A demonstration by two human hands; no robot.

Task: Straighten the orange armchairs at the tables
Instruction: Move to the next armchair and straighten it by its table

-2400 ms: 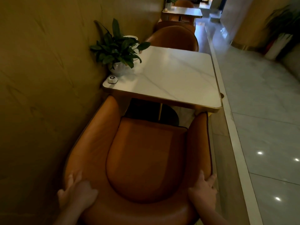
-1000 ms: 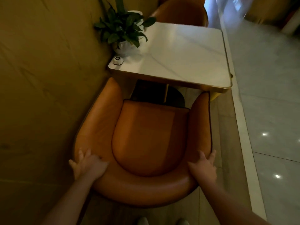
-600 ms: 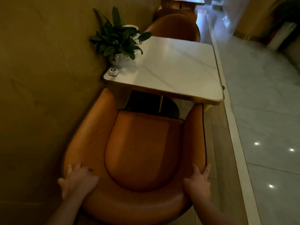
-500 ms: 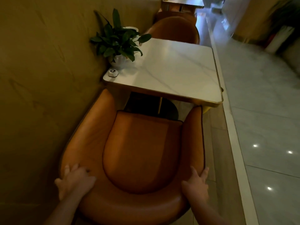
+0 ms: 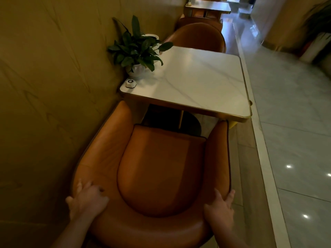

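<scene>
An orange leather armchair (image 5: 161, 167) stands right below me, its open front facing a white marble table (image 5: 200, 83) and its arms reaching just under the table's near edge. My left hand (image 5: 86, 201) grips the left rear curve of the backrest. My right hand (image 5: 219, 210) grips the right rear curve, fingers spread over the rim. A second orange armchair (image 5: 197, 36) sits on the table's far side, with a third (image 5: 197, 19) backing onto it.
A wood-panel wall (image 5: 44, 104) runs close along the chair's left side. A potted plant (image 5: 138, 51) and a small white call button (image 5: 131, 83) sit on the table's left edge. A raised kerb (image 5: 259, 140) borders a glossy tiled floor at right. Another table (image 5: 209, 6) stands farther back.
The view has swung down and back up while both hands stayed on the backrest. The chair has shifted slightly against the table, its arms now lying close under the near edge.
</scene>
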